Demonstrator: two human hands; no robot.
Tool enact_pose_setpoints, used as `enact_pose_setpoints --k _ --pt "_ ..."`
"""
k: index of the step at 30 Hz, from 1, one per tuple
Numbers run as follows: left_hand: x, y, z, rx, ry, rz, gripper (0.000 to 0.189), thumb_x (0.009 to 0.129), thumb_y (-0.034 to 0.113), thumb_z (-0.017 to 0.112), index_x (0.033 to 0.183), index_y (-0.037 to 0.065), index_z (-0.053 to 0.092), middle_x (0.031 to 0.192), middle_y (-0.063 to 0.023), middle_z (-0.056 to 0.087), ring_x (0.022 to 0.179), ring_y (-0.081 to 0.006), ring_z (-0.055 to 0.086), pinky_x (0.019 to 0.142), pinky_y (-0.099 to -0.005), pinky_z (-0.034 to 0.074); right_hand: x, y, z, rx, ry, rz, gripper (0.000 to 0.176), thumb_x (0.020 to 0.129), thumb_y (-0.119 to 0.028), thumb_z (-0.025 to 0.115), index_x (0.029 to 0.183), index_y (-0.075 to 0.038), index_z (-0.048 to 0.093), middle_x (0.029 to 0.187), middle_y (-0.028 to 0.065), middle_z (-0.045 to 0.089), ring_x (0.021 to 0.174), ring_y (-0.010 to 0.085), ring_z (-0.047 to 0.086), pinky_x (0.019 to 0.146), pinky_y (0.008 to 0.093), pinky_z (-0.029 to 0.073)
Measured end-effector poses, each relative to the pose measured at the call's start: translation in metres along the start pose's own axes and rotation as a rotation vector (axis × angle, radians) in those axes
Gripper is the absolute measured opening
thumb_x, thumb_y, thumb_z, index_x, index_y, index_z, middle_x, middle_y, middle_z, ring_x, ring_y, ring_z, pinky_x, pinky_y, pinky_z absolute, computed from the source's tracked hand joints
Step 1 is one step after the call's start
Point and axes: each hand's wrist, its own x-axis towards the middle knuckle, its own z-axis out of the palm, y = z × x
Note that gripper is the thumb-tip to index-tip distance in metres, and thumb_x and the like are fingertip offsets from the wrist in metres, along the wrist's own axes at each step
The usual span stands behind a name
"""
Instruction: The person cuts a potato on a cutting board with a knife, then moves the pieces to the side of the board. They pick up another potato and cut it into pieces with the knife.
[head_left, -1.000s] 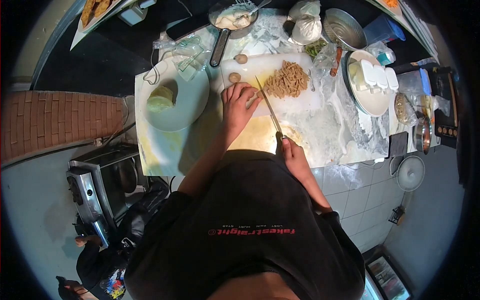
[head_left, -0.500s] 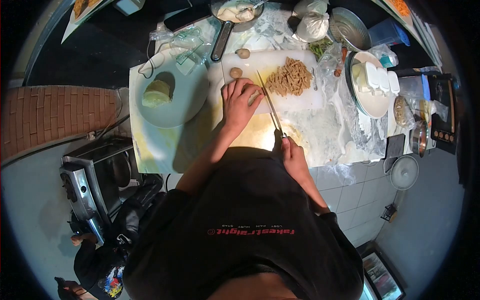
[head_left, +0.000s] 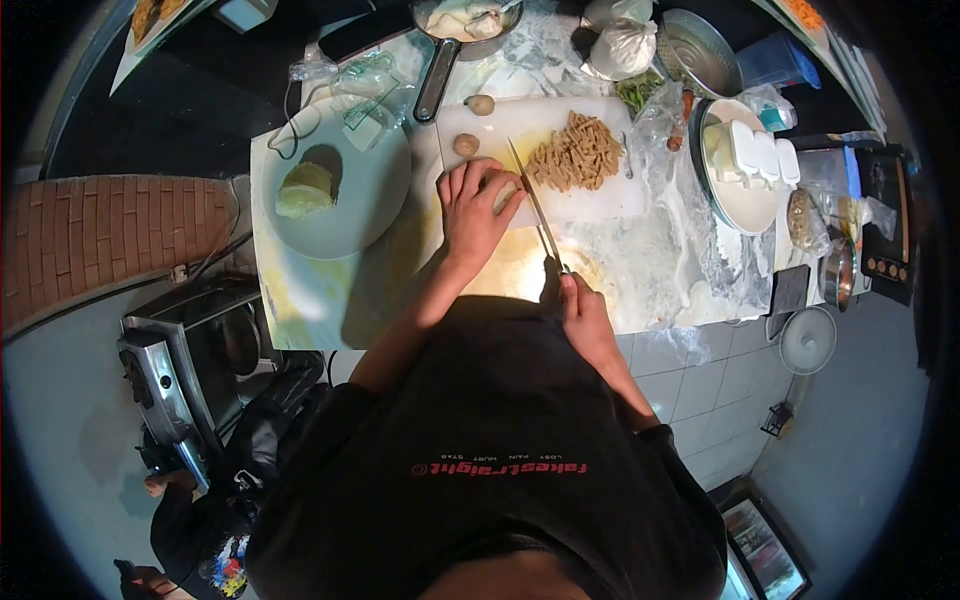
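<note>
My left hand (head_left: 475,212) presses down at the left part of the white cutting board (head_left: 600,205), fingers curled round a pale piece of food (head_left: 505,195) mostly hidden beneath them. Beside those fingertips runs the long blade of a knife (head_left: 533,200). My right hand (head_left: 587,320) is closed round its handle near the table's front edge. To the right of the blade lies a heap of brown chopped strips (head_left: 575,153). Two small brownish round pieces, one lower (head_left: 466,145) and one upper (head_left: 481,105), rest along the board's left side.
Left of the board, a large plate (head_left: 375,215) holds a piece of cabbage (head_left: 305,190). A pan (head_left: 437,85) stands behind. On the right are a plate with white containers (head_left: 745,205) and a metal bowl (head_left: 698,52). Another person (head_left: 190,520) is at the lower left.
The view has shifted slightly, so the table items appear a little further left. Both hands, the knife and the food keep nearly the same arrangement.
</note>
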Motion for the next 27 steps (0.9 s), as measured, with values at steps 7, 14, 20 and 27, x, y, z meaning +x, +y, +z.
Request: enact_pose_setpoints --k 7,14,20,27 --pt "0.000 0.000 0.000 0.005 0.001 0.000 0.019 0.081 0.027 0.079 0.097 0.019 0.073 0.112 0.0016 0.059 0.112 -0.0217 0.052 0.098 -0.0393 0.034 0.000 0.002 0.004 0.055 0.063 -0.048 0.046 0.111 -0.034 0.037 0.092 0.004 0.056 0.067 0.0188 0.054 0.060 0.0333 0.052 0.062 0.0411 0.044" --pt "0.000 0.001 -0.001 0.016 -0.007 -0.003 0.019 0.081 0.027 0.079 0.098 0.019 0.073 0.112 0.0017 0.059 0.112 -0.0218 0.052 0.098 -0.0395 0.034 0.002 -0.001 0.000 0.034 0.014 -0.009 0.045 0.110 -0.034 0.038 0.099 0.004 0.058 0.073 0.0235 0.059 0.070 0.0416 0.058 0.065 0.0453 0.046" --pt "0.000 0.001 0.000 0.003 -0.003 -0.006 0.019 0.081 0.026 0.079 0.097 0.019 0.074 0.112 0.0016 0.059 0.112 -0.0221 0.052 0.099 -0.0398 0.035 0.001 -0.006 0.002 -0.002 -0.016 0.051 0.042 0.110 -0.033 0.038 0.108 0.004 0.059 0.081 0.0329 0.063 0.082 0.0526 0.062 0.068 0.0545 0.048" --pt "0.000 0.000 0.001 0.008 -0.009 -0.006 0.019 0.080 0.024 0.080 0.096 0.016 0.075 0.113 0.0013 0.060 0.113 -0.0225 0.052 0.099 -0.0400 0.035 0.000 -0.009 0.009 -0.072 0.030 0.071 0.043 0.110 -0.032 0.038 0.108 0.006 0.059 0.079 0.0316 0.063 0.080 0.0528 0.060 0.069 0.0519 0.046"
